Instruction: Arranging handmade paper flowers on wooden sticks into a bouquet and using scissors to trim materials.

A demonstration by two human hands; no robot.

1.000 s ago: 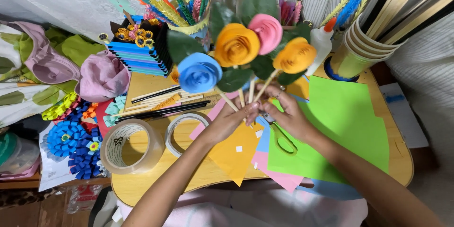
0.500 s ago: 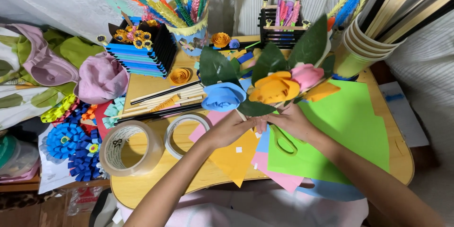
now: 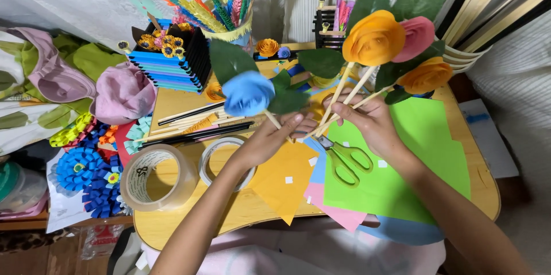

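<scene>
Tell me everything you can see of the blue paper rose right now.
The blue paper rose is a spiral-rolled bloom of light blue paper, with dark green leaves close behind it. It sits on a thin pale wooden stick that slants down to the right into the left hand, which grips the stick's lower part. The bloom tilts toward the camera, raised above the wooden table, apart from the orange and pink roses held in the right hand.
</scene>
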